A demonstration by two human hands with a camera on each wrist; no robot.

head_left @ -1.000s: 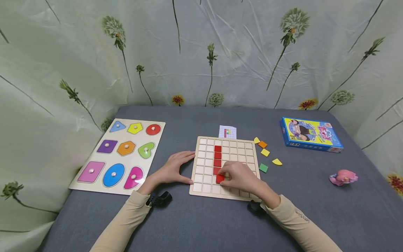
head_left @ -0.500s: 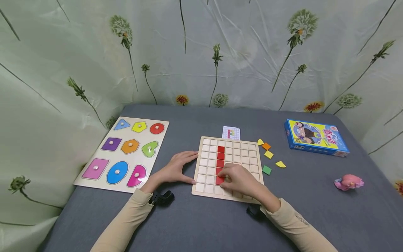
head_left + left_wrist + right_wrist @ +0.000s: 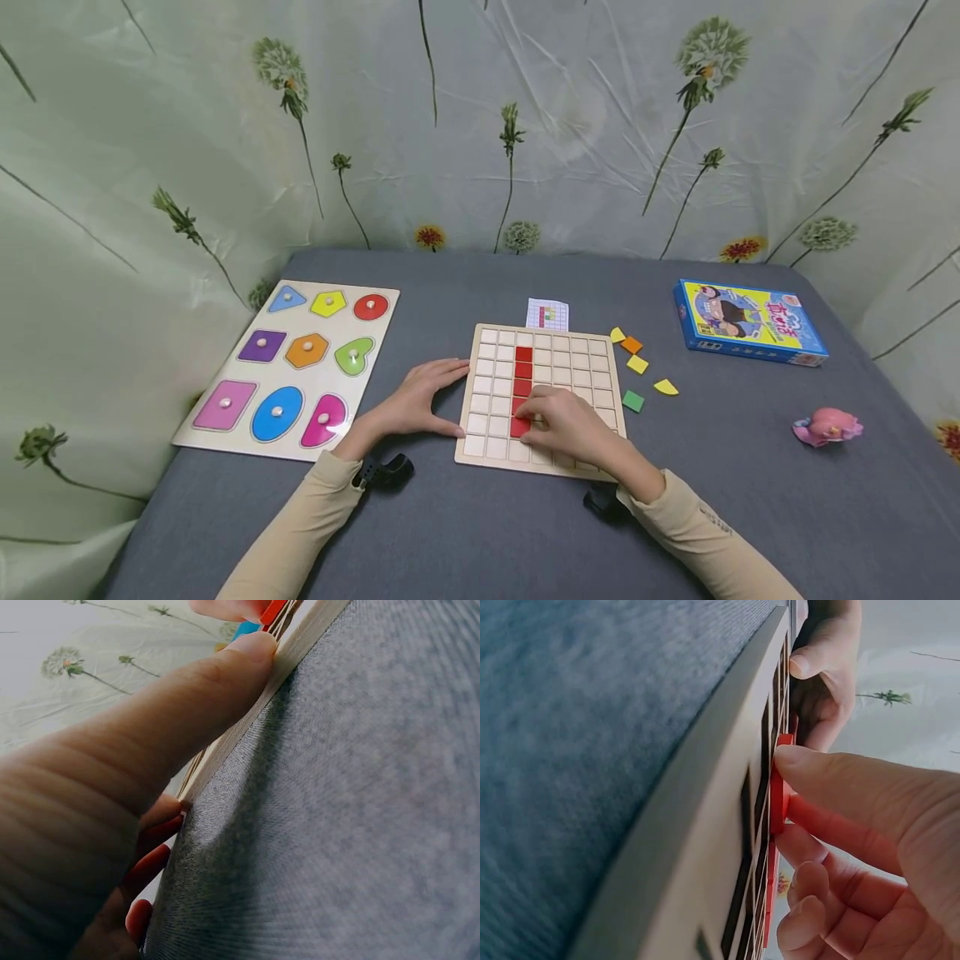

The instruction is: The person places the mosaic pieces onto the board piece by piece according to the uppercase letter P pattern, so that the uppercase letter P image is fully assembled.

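Observation:
My right hand pinches a red square tile by its edges, at the near end of a column of red tiles on the wooden grid board. The right wrist view has the thumb against that tile, which stands slightly proud of the grid; the other fingers are loosely bent. My left hand lies along the board's left side, thumb and fingers spread and touching its edge. In the left wrist view the thumb tip meets the board's rim.
Loose yellow, orange and green pieces lie right of the board. A pattern card touches its far edge. At left is a shape puzzle board with knobs. A blue and yellow box and a pink toy are at right.
The red tile in my right hand has gone from slightly offset to in line with the column. My left hand stays at the board's edge. The head view has shifted slightly.

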